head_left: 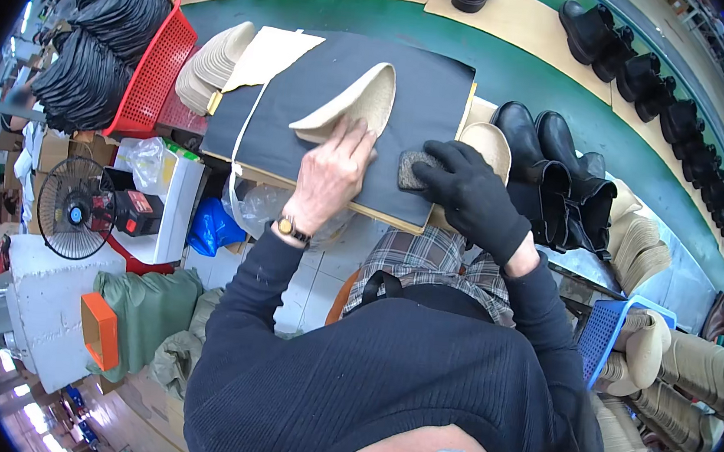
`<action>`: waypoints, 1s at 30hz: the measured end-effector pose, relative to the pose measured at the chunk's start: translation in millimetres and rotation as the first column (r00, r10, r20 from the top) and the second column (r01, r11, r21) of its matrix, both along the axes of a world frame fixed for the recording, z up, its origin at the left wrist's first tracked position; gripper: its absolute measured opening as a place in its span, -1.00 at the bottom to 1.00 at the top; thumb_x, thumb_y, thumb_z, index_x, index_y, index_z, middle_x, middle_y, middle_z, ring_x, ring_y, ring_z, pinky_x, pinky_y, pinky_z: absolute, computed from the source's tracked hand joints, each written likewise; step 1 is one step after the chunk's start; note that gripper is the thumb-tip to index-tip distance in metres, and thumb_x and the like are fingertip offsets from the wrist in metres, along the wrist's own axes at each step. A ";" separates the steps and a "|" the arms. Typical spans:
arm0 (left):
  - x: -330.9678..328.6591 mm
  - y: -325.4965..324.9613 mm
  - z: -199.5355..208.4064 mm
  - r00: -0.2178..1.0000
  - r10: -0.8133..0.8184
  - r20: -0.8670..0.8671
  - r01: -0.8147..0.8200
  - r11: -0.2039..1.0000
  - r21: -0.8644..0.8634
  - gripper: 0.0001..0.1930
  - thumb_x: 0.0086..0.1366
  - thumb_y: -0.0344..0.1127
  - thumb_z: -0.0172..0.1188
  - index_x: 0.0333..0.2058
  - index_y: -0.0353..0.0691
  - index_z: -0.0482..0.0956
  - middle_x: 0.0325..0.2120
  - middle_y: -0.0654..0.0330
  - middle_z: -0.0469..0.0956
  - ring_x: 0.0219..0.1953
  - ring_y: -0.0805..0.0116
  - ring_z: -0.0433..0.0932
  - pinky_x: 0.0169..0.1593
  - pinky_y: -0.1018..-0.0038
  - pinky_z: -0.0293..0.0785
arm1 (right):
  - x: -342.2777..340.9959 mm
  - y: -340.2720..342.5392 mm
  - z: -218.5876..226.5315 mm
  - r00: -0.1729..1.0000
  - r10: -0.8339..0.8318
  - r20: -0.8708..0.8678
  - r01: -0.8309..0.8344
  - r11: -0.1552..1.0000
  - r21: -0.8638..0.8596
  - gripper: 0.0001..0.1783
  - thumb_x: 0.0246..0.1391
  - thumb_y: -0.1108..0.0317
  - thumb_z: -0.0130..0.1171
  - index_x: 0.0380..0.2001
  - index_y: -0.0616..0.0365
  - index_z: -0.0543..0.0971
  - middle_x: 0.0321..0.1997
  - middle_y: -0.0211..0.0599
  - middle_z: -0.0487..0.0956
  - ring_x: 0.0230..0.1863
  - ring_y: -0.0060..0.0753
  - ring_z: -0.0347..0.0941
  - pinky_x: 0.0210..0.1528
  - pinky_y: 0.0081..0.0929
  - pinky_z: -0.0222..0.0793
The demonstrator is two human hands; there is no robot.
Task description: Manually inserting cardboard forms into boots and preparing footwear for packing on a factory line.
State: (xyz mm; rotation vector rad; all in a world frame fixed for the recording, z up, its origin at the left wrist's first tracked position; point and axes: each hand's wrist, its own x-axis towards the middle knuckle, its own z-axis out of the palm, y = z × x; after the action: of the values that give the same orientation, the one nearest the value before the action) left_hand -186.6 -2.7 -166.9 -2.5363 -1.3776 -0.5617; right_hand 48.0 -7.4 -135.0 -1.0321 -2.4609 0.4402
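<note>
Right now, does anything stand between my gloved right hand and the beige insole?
Only the grey block the right hand holds; beyond it, dark board shows up to the insole. The left hand touches the insole's near end.

The bare left hand [335, 167] lays its fingers on a bent beige insole [358, 99] over a black-topped board [307, 68]. The black-gloved right hand [475, 185] grips a grey block [408, 171], near black boots [520, 138]; a red basket [154, 75] stands off to the left.

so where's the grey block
In the head view, the grey block is just right of centre, in the gloved right hand, near the right edge of the black-topped board.
</note>
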 end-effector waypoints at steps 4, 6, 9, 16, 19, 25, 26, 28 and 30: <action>5.5 -3.5 13.0 0.994 -0.016 0.105 0.023 0.998 -0.066 -0.53 0.12 -0.10 0.25 -0.05 -0.25 0.49 -0.05 0.03 0.50 0.10 0.03 0.41 0.03 0.36 0.44 | -13.8 20.9 -17.0 0.995 -0.017 -0.097 0.028 0.993 0.113 -0.68 -0.13 0.46 0.16 -0.20 0.14 0.52 0.00 -0.09 0.43 0.03 -0.03 0.33 0.04 -0.20 0.29; 2.6 -3.0 5.0 0.993 -0.018 0.119 0.024 0.999 -0.049 -0.60 0.14 -0.16 0.24 -0.09 -0.24 0.51 -0.05 0.05 0.51 0.09 0.07 0.42 0.02 0.38 0.44 | -14.4 21.4 -15.7 0.997 -0.024 -0.077 0.036 0.988 0.153 -0.67 -0.13 0.45 0.17 -0.20 0.13 0.52 0.00 -0.09 0.42 0.04 -0.03 0.33 0.05 -0.20 0.29; -1.7 4.1 2.2 0.980 -0.050 0.192 0.040 0.997 0.059 -0.85 0.21 -0.36 0.17 -0.24 -0.23 0.54 -0.20 0.11 0.58 -0.11 0.10 0.55 -0.14 0.35 0.50 | -8.0 8.8 1.6 0.982 -0.037 -0.186 0.060 0.991 0.118 -0.58 -0.15 0.49 0.21 -0.11 0.12 0.50 0.05 -0.03 0.41 0.10 0.06 0.32 0.09 -0.21 0.30; -7.1 35.3 25.9 0.803 0.257 0.538 -0.214 0.966 -0.142 -0.85 0.26 -0.31 0.08 -0.40 -0.25 0.53 -0.53 -0.04 0.54 -0.43 -0.06 0.54 -0.42 0.22 0.43 | -32.8 2.1 -13.3 0.990 -0.068 -0.120 0.083 0.989 0.122 -0.64 -0.14 0.35 0.26 -0.19 0.12 0.53 -0.01 -0.14 0.46 0.08 0.04 0.30 0.06 -0.17 0.31; -24.9 55.5 35.8 0.755 0.358 0.549 -0.155 0.911 -0.381 -0.77 0.28 -0.22 0.07 -0.36 -0.27 0.56 -0.54 -0.03 0.55 -0.42 0.01 0.58 -0.37 0.26 0.43 | -59.8 28.8 -1.1 0.980 -0.054 -0.190 0.111 0.946 0.306 -0.67 -0.18 0.33 0.26 -0.25 0.09 0.54 -0.07 -0.19 0.49 0.04 -0.07 0.32 0.03 -0.25 0.32; -17.9 50.3 60.7 0.802 0.167 0.574 -0.144 0.986 -0.086 -0.73 0.11 -0.44 0.16 -0.18 -0.36 0.49 -0.39 -0.02 0.55 -0.32 0.06 0.56 -0.18 0.32 0.47 | -75.7 90.9 -12.9 0.996 -0.036 -0.085 0.054 0.972 0.227 -0.69 -0.17 0.37 0.18 -0.24 0.05 0.56 -0.22 -0.24 0.53 -0.15 -0.17 0.43 -0.10 -0.27 0.35; -8.0 38.0 76.9 0.921 -0.021 0.388 -0.028 0.993 0.119 -0.56 -0.03 -0.57 0.11 -0.07 -0.37 0.42 -0.22 -0.05 0.49 -0.15 0.00 0.49 -0.04 0.26 0.41 | -76.2 89.3 -9.5 0.997 -0.036 -0.069 0.047 0.985 0.164 -0.69 -0.16 0.38 0.15 -0.23 0.05 0.56 -0.26 -0.26 0.53 -0.19 -0.16 0.45 -0.14 -0.25 0.35; 12.9 25.3 79.8 0.988 -0.086 0.130 0.072 0.992 0.108 -0.44 -0.11 -0.61 0.05 0.00 -0.38 0.35 -0.11 -0.06 0.43 -0.05 -0.03 0.42 0.05 0.23 0.35 | -81.5 88.4 -5.8 0.978 -0.029 -0.205 0.068 0.980 0.187 -0.73 -0.14 0.37 0.13 -0.27 -0.01 0.54 -0.30 -0.27 0.52 -0.19 -0.19 0.46 -0.25 -0.21 0.40; 7.5 36.5 49.9 0.988 0.094 0.124 -0.093 0.996 -0.017 -0.44 -0.07 -0.61 0.07 0.02 -0.33 0.35 -0.17 -0.04 0.45 -0.14 0.03 0.46 -0.08 0.25 0.44 | -84.4 92.6 -7.3 0.994 0.005 -0.113 -0.004 1.000 0.009 -0.73 -0.15 0.36 0.15 -0.27 0.01 0.55 -0.22 -0.26 0.53 -0.16 -0.18 0.46 -0.21 -0.21 0.41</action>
State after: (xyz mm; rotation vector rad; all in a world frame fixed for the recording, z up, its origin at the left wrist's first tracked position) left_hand -179.1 33.7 -117.0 -2.4670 -1.5363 -0.7069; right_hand -36.3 85.2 -142.3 -0.9707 -2.3638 0.4753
